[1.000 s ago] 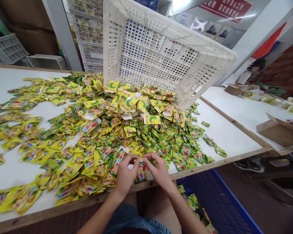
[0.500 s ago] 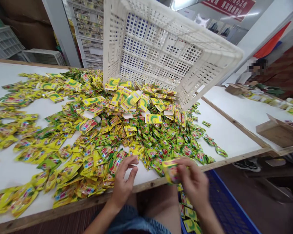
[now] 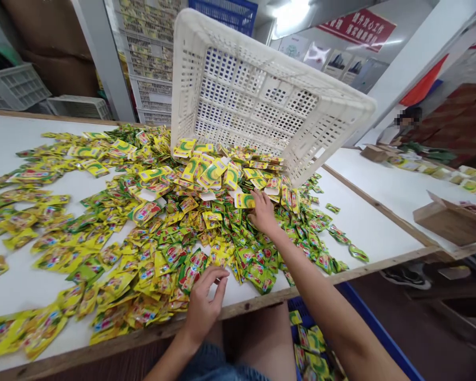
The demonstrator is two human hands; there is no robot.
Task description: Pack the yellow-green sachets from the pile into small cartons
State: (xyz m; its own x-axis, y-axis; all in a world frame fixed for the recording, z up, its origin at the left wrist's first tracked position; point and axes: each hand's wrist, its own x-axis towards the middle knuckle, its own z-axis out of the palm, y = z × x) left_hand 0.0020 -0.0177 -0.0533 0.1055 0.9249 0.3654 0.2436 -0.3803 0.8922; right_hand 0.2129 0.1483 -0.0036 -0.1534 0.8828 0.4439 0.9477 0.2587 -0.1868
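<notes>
A big heap of small yellow and green sachets covers the white table. A tipped white plastic crate leans over the heap's far side. My right hand reaches out onto the sachets just below the crate's mouth, fingers bent onto a yellow packet; whether it grips it I cannot tell. My left hand rests at the near table edge, fingers loosely apart, touching the sachets and holding nothing.
A blue bin with several sachets sits on the floor by my right knee. Cardboard boxes lie on the neighbouring table at right, where another person sits. Stacked white crates stand behind.
My right hand carried a sachet down to the blue bin, let it go, then reached forward onto the heap near the crate. My left hand stayed at the table edge.
</notes>
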